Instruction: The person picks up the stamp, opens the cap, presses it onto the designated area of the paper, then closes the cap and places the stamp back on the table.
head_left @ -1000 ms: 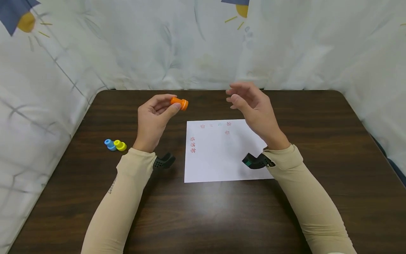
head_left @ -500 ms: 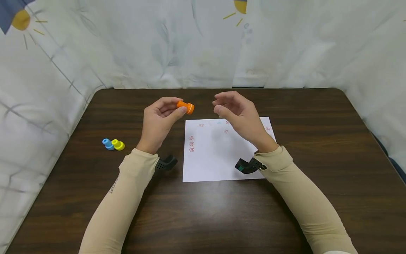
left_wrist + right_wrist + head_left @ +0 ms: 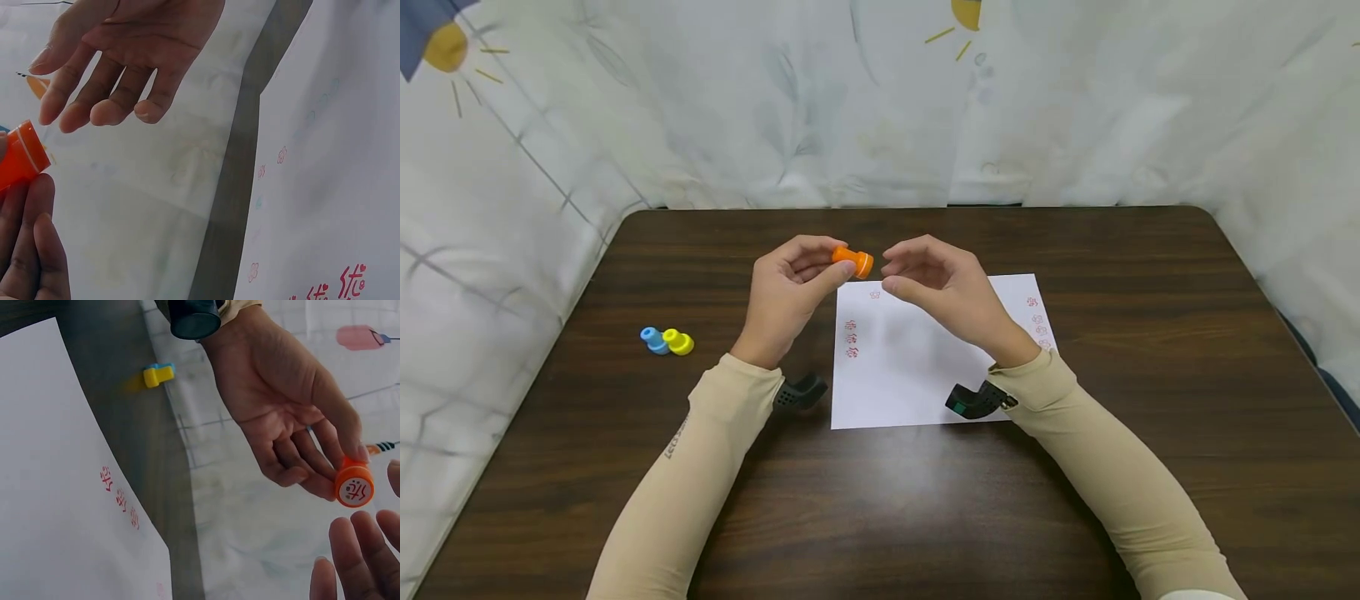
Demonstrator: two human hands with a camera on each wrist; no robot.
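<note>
Orange plastic self-inking stamp [image 3: 853, 261] is raised near the far left corner of the white paper sheet [image 3: 902, 375], grasped between the thumb and fingers of the left hand [image 3: 781, 300]. Its face [image 3: 355, 492], a white disc with a red character, points towards the right hand [image 3: 957, 300], whose grip is released, fingers loosely bent above the paper's far part, thumb and fingertips just beside the stamp and apart from it. Well left of the paper, a blue stamp [image 3: 653, 340] and a yellow stamp [image 3: 679, 342] sit side by side on the dark wooden surface [image 3: 910, 517]. Three red character prints [image 3: 852, 338] line the paper's left edge, a red flower print [image 3: 875, 295] lies by its far left corner, and more red prints [image 3: 1037, 319] run down its right edge; one faint mark [image 3: 259, 203] near its far edge looks blue-green, though it is too blurred to be sure
</note>
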